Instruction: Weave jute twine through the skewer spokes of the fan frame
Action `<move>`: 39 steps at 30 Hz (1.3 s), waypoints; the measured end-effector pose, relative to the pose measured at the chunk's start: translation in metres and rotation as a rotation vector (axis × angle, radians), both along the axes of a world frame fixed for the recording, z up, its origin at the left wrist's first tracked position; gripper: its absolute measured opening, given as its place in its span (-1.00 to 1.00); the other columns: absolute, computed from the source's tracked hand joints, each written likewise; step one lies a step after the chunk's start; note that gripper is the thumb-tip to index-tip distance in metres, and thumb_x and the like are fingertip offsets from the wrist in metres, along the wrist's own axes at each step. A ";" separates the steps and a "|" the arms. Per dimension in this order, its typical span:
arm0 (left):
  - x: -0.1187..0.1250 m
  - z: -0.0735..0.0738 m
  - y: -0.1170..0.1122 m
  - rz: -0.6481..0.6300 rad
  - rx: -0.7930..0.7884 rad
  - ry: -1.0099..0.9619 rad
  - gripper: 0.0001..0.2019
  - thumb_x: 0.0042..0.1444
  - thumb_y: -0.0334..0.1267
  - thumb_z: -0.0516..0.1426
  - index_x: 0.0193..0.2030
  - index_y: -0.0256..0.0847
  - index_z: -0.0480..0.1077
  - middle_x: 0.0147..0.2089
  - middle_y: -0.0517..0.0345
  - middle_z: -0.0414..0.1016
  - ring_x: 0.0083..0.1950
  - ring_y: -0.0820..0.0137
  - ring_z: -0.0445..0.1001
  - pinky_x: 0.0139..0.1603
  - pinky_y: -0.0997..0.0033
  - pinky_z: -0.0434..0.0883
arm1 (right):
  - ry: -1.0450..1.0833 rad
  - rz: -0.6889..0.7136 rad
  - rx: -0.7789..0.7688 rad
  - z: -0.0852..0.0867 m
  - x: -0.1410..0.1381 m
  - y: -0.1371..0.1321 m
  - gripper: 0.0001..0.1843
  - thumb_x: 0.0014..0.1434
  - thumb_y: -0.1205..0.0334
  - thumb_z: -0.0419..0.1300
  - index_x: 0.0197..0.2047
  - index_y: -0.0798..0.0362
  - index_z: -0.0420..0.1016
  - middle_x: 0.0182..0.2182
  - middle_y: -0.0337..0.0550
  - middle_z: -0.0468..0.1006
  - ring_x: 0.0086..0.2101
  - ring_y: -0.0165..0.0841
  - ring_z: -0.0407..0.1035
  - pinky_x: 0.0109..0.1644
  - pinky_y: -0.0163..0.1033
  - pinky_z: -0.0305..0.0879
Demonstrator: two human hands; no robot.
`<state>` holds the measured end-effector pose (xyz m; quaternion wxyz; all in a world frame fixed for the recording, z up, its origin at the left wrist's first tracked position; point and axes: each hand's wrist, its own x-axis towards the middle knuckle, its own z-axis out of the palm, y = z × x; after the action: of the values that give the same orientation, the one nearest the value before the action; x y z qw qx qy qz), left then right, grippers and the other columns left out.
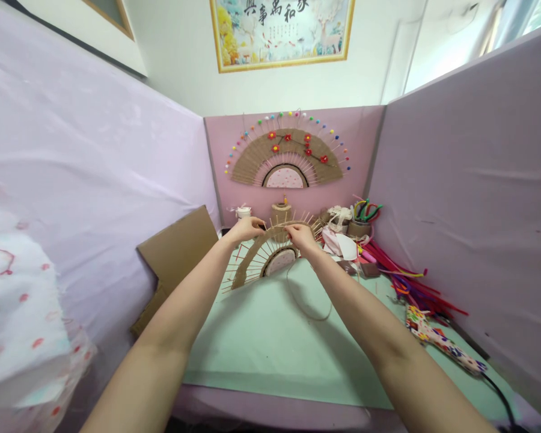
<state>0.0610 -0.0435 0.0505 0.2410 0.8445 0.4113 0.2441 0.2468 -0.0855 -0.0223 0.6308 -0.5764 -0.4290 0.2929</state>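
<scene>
A half-round fan frame (244,270) of thin sticks, with a brown woven band, leans up at the back of the green tabletop. Its inner half-circle (280,263) is pale with a dark border. My left hand (249,230) is at the fan's upper left rim, its fingertips pinched around the sticks and band. My right hand (301,236) pinches twine at the top of the band. A loose loop of the twine (313,317) hangs from there onto the tabletop. The exact grip under my fingertips is hidden.
A finished fan (252,157) with red flowers and colored balls hangs on the pink back panel. Cardboard (180,246) leans at left. A twine spool (281,211) stands behind. Pipe cleaners (415,282) and a patterned glue gun (442,340) with a black cord lie at right.
</scene>
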 end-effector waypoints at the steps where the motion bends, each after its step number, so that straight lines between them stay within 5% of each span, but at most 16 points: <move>1: 0.002 0.004 0.001 -0.023 -0.009 0.011 -0.53 -0.08 -0.36 0.23 0.06 -0.29 0.51 -0.24 0.08 0.63 -0.27 0.39 0.53 -0.29 0.53 0.43 | -0.002 0.000 -0.002 0.000 0.000 0.001 -0.82 0.00 0.19 0.16 -0.51 0.12 0.48 -0.68 -0.35 0.33 -0.69 -0.54 0.04 -0.64 -0.40 -0.07; 4: 0.010 0.017 0.001 -0.054 -0.014 0.045 -0.47 -0.13 -0.36 0.25 0.08 -0.28 0.50 -0.23 0.09 0.63 -0.32 0.41 0.50 -0.39 0.56 0.38 | -0.009 0.002 -0.009 0.000 -0.001 0.002 -0.82 0.01 0.19 0.15 -0.51 0.11 0.47 -0.69 -0.35 0.31 -0.70 -0.55 0.03 -0.65 -0.40 -0.08; 7: 0.020 0.023 0.003 -0.050 0.001 0.083 -0.65 -0.16 -0.33 0.26 -0.15 -0.27 0.61 -0.36 0.12 0.60 -0.41 0.41 0.45 -0.45 0.53 0.35 | -0.020 0.013 -0.015 -0.002 -0.002 0.002 -0.81 0.02 0.18 0.15 -0.47 0.11 0.49 -0.69 -0.36 0.31 -0.70 -0.55 0.02 -0.65 -0.40 -0.07; 13: 0.032 0.018 0.007 -0.006 0.049 0.096 -0.87 -0.13 -0.33 0.24 -0.44 -0.29 0.62 -0.63 0.18 0.42 -0.52 0.44 0.35 -0.45 0.47 0.31 | -0.067 0.027 -0.006 -0.003 0.000 -0.002 -0.77 0.02 0.12 0.15 -0.45 0.12 0.51 -0.68 -0.34 0.32 -0.69 -0.54 0.05 -0.64 -0.40 -0.05; 27: -0.001 0.006 0.007 -0.080 -0.024 -0.006 -0.81 -0.05 -0.24 0.20 -0.37 -0.28 0.62 -0.54 0.17 0.48 -0.53 0.51 0.34 -0.48 0.53 0.32 | -0.420 -0.024 0.216 0.033 0.008 -0.020 -0.87 0.01 0.20 0.24 -0.47 0.08 0.55 -0.54 -0.20 0.53 -0.45 -0.37 0.35 -0.29 -0.28 0.24; 39: 0.000 0.006 -0.010 -0.007 0.047 -0.015 -0.82 -0.09 -0.23 0.20 -0.44 -0.28 0.60 -0.61 0.22 0.38 -0.53 0.49 0.28 -0.48 0.48 0.25 | -0.707 -0.070 0.323 0.069 0.005 0.000 -0.90 0.07 0.38 0.20 -0.44 0.03 0.49 -0.34 -0.10 0.55 -0.23 -0.27 0.38 0.02 -0.18 0.21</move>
<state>0.0608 -0.0539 0.0564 0.2251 0.8494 0.4008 0.2590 0.2522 -0.0855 0.0467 0.5363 -0.5493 -0.6406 -0.0169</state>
